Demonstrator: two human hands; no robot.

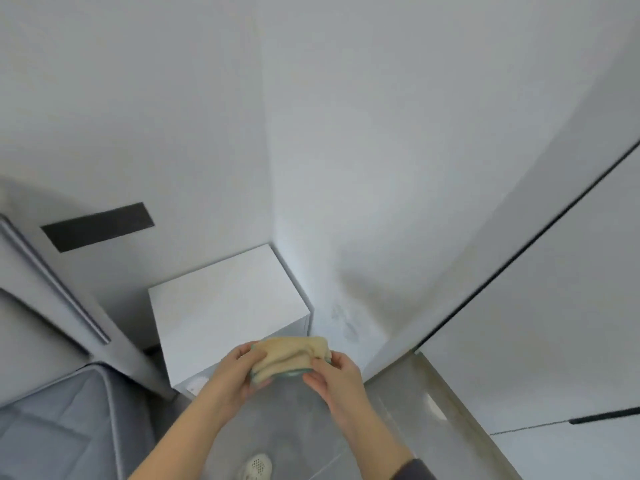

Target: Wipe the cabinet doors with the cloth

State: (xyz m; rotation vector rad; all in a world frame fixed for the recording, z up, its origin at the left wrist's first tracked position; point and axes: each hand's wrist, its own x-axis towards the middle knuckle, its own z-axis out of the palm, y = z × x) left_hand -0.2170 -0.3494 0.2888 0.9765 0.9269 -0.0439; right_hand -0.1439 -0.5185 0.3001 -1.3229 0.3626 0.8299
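Note:
A folded beige cloth [289, 356] with a teal edge sits between both hands, low in the middle of the head view. My left hand [239, 374] grips its left end, fingers curled under it. My right hand [332, 377] pinches its right end. The white cabinet doors [540, 323] rise on the right, split by a dark vertical gap and a dark handle slot near the bottom. The cloth is held away from the doors, above the floor.
A small white bedside cabinet [225, 306] stands in the corner just beyond the hands. A grey bed [52, 410] and headboard fill the lower left. Grey floor tiles [398, 427] lie below, with a white shoe [256, 467] at the bottom edge.

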